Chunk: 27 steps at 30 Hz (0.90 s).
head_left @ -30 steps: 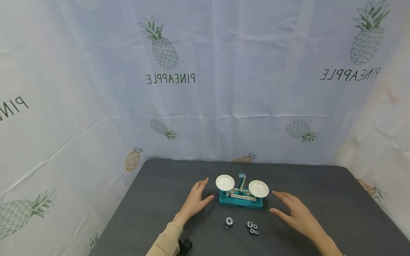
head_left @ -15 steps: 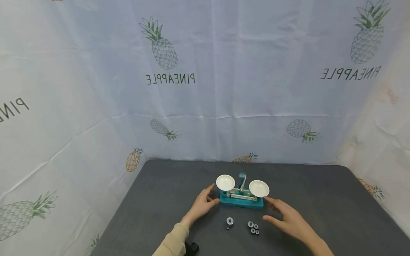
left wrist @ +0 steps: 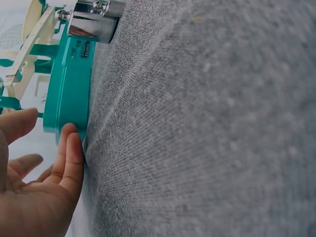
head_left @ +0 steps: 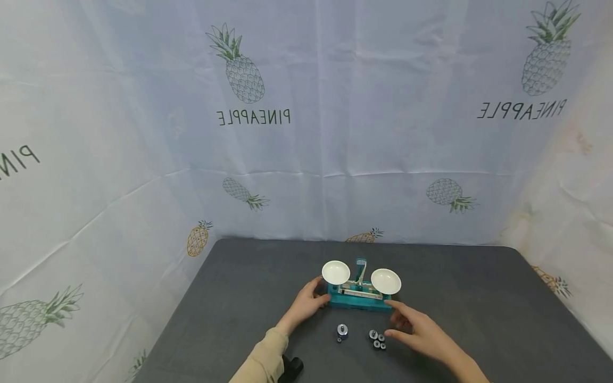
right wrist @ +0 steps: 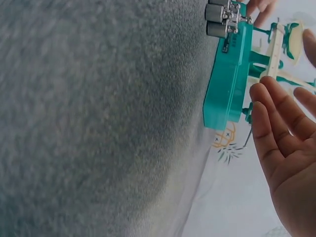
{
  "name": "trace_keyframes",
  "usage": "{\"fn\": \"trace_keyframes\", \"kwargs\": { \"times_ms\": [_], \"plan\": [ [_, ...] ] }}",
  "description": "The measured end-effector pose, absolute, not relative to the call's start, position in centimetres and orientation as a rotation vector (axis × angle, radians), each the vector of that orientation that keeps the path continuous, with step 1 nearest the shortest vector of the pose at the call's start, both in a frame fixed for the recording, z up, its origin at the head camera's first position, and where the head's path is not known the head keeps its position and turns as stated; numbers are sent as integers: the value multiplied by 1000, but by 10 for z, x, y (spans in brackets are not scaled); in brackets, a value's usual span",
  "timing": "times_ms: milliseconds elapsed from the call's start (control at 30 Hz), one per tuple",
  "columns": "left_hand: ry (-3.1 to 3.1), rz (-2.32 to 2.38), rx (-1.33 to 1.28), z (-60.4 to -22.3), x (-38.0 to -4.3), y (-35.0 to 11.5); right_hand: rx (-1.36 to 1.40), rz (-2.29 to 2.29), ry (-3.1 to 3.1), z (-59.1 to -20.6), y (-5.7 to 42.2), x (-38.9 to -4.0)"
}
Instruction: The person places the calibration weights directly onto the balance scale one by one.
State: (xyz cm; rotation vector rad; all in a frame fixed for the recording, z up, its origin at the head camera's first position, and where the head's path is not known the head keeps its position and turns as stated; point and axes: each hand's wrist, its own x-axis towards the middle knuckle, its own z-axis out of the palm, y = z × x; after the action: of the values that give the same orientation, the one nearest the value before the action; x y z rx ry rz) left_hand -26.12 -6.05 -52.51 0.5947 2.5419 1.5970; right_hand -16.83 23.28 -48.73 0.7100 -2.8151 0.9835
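A balance (head_left: 360, 302) is being flanked, perhaps touched, by loosely spread left hand (head_left: 304, 304) and right hand (head_left: 421, 332) toward the table's (head_left: 254, 287) far edge.

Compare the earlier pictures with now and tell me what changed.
The left grip moved rightward, and its fingers now reach the left end of the balance scale. The right grip moved leftward and slightly down in the head view, its fingertips now close to the scale's front right corner; whether they touch is unclear. Nothing was picked up. The scale, its white pans and the metal weights stayed put.
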Motion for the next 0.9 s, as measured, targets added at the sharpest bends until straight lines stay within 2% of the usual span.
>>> {"fn": "trace_keyframes", "kwargs": {
  "times_ms": [100,400,900],
  "plan": [
    [2538,1636,677,-525,-261,-60,743,1034,-2834,-489,231,-171],
    [2509,1643,475,-524,-266,-52,870,1189,-2866,-497,229,-178],
    [2518,1611,444,-528,-270,-50,915,1207,-2945,-506,222,-184]
  ]
}}
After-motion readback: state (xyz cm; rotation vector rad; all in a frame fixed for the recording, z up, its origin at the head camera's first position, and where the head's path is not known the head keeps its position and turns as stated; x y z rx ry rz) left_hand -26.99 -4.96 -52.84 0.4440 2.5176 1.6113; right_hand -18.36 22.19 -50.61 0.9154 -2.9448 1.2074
